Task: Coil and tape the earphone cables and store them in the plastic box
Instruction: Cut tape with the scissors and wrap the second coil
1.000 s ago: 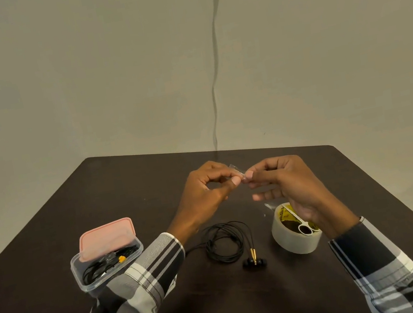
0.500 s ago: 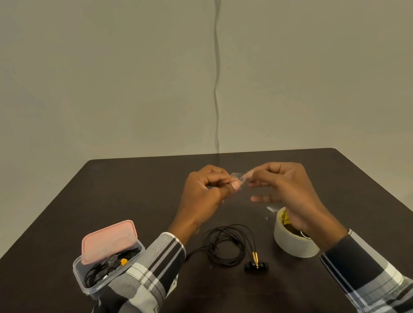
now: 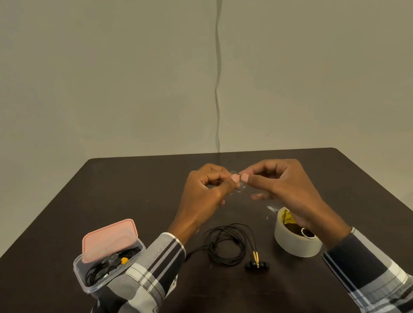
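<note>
Dark surface [image 3: 128, 186], bare wall behind. Left of the hands: box [image 3: 110, 267], lid ajar, some cables stored. Left hand [image 3: 206, 192] and right hand [image 3: 279, 185] pinch clear tape [image 3: 237, 181]. Below: coiled earphones [image 3: 228, 245], untaped. Right: tape roll [image 3: 295, 237].

Both hands [image 3: 206, 192] [image 3: 282, 184] pinching clear tape piece [image 3: 239, 188], coiled earphones [image 3: 228, 245] below

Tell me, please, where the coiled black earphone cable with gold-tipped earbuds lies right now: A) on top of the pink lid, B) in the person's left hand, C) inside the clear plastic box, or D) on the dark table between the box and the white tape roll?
D: the coiled black earphone cable lies flat on the dark table, between the clear plastic box and the white tape roll, with neither hand touching it.
</note>
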`<state>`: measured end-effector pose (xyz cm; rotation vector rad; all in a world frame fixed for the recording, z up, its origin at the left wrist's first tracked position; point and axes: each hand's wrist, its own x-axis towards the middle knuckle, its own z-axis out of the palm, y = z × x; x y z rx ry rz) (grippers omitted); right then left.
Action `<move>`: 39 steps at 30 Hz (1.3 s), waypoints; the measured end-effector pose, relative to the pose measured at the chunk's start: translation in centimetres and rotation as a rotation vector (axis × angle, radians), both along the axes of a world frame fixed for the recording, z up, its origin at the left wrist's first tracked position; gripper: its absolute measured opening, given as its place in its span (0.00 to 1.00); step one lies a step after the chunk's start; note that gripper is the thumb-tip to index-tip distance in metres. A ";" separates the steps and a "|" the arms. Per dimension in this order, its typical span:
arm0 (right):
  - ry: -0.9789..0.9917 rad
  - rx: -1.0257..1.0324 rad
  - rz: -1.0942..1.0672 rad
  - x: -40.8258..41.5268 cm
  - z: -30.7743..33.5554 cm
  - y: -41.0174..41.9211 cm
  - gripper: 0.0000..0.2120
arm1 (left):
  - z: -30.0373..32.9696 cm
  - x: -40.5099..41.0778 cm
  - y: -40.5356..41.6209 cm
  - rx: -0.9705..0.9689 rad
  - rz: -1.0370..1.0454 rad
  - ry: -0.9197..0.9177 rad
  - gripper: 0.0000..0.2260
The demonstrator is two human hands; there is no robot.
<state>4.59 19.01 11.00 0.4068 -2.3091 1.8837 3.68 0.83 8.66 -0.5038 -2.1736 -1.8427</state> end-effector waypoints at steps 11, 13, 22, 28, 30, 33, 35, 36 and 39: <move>-0.016 0.155 -0.110 -0.5 -0.8 -0.6 0.05 | -0.3 -0.5 -0.3 -0.232 0.039 -0.010 0.06; -0.016 0.171 -0.135 -0.4 -1.0 -0.8 0.05 | 0.0 -0.4 -0.1 -0.209 0.015 -0.104 0.07; -0.191 -0.004 -0.053 0.2 -0.3 0.8 0.03 | -1.6 -0.8 -3.7 -0.241 0.185 -0.275 0.11; -0.216 0.032 0.015 0.5 -2.0 0.4 0.09 | -3.8 0.2 -5.2 -0.749 0.190 -0.336 0.14; -0.184 0.072 0.038 0.6 -2.7 0.0 0.13 | -4.0 0.6 -5.1 -0.883 0.180 -0.380 0.20; -0.099 0.217 0.033 0.2 -4.0 -0.8 0.20 | -4.3 1.2 -4.6 -1.006 0.162 -0.433 0.28; -0.071 0.406 0.022 -0.3 -5.2 -1.5 0.25 | -4.7 1.5 -4.1 -1.065 0.174 -0.409 0.29; -0.066 0.515 0.029 -0.5 -5.7 -1.9 0.28 | -5.0 1.7 -3.7 -1.083 0.190 -0.381 0.29; -0.060 0.779 0.079 -0.9 -6.8 -3.2 0.37 | -5.6 2.0 -2.8 -1.102 0.223 -0.305 0.26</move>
